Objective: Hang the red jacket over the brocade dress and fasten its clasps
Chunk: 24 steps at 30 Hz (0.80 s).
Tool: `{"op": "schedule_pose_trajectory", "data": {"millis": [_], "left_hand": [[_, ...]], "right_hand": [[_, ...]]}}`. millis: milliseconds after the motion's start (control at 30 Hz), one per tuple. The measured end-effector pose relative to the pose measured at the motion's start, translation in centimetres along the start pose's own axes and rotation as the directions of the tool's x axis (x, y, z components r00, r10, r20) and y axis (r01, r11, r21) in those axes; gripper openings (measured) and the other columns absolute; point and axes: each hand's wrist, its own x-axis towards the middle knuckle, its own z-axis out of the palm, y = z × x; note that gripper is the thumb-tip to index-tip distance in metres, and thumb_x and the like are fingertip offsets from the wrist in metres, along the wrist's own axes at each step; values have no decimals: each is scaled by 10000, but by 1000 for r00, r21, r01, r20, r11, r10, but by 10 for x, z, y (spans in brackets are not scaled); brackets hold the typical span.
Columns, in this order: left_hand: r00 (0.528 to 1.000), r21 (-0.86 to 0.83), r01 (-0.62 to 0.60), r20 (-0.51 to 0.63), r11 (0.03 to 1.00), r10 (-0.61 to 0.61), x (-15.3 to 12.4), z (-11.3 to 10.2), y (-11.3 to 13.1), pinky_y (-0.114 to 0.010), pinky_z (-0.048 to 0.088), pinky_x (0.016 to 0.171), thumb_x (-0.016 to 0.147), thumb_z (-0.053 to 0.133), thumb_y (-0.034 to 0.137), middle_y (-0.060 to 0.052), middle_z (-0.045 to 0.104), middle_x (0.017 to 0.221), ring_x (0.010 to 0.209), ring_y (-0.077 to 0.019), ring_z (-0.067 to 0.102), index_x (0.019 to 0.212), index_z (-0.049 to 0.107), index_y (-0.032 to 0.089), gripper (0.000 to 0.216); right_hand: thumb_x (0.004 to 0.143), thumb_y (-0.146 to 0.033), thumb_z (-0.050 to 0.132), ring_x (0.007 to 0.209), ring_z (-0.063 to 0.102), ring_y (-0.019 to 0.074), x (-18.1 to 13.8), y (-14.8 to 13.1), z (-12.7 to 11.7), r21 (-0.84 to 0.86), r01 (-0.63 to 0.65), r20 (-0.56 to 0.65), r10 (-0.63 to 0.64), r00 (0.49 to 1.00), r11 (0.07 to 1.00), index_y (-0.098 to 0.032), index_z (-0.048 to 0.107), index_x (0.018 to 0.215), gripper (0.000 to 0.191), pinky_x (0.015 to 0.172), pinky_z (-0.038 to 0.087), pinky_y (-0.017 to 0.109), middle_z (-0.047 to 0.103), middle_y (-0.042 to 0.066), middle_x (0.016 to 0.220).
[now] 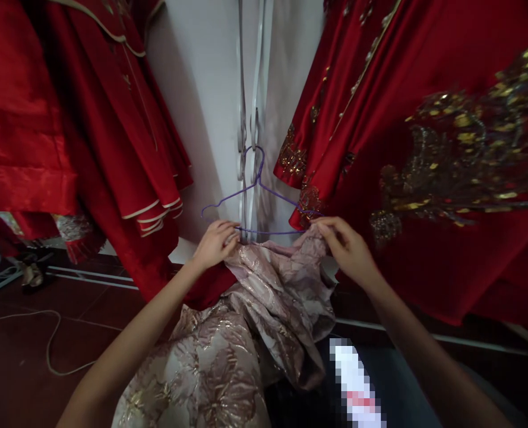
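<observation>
A pale pink garment [281,285] with gold floral brocade hangs bunched between my hands and spreads down toward me. My left hand [219,242] pinches its upper left edge, close to the bottom bar of a purple wire hanger [232,195]. At the other side, my right hand [341,246] grips the garment's upper right corner, by the hanger's right end. The hanger's hook is caught on a metal strip on the white wall. Its left end is bare; the garment partly hides its right end.
Red garments with pale piping [125,119] hang on the left. On the right are red garments with gold beading [459,137]. A white cable [59,333] lies on the dark tiled floor, near metal rack bars [89,278]. A blurred-out patch is at lower right.
</observation>
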Motion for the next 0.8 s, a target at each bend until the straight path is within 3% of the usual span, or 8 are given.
{"op": "schedule_pose_trajectory", "data": {"millis": [67,133,233,367,500,800], "left_hand": [[977,65,-186,117,981,177,17,12,14,-437,253,1088,855,437,282,-66,492,1317,1224,-219,410,950,622,185,230],[940,81,-291,211,953,269,26,29,23,-455,187,1121,822,477,262,-78,447,1355,1255,-232,379,937,638,173,218],[942,69,-267,231,961,244,25,48,32,-489,133,1132,821,469,272,-76,476,1316,1193,-230,440,924,651,184,227],[954,5,-229,198,973,223,13,48,37,-475,158,1127,841,443,311,-66,484,1296,1156,-218,457,923,649,200,248],[957,-20,-214,194,977,214,5,38,35,-454,198,1112,845,438,298,-55,472,1311,1172,-220,435,896,649,202,237],[960,-23,-198,199,980,199,4,33,31,-451,267,1059,826,453,266,-40,423,1373,1181,-237,423,871,656,209,215]], "right_hand": [[884,-378,416,970,573,209,15,13,1,-67,76,-92,-82,992,995,-241,579,912,215,878,438,363,620,61,1014],[878,-381,408,950,574,222,24,36,-1,-144,82,-141,-103,985,986,-234,579,892,226,866,439,382,620,76,987],[866,-401,403,775,589,231,26,76,-12,-200,-86,-223,40,974,976,-221,578,877,252,738,463,379,631,78,829],[829,-424,437,688,574,231,18,111,-33,-191,-250,-285,190,939,949,-220,578,850,249,643,447,349,630,77,764],[826,-463,423,693,565,234,16,118,-42,-194,-261,-336,186,923,946,-231,579,863,282,647,439,364,618,75,769],[836,-494,428,725,570,246,19,100,-40,-143,-209,-316,155,936,967,-254,581,868,286,667,434,368,614,88,796]]}}
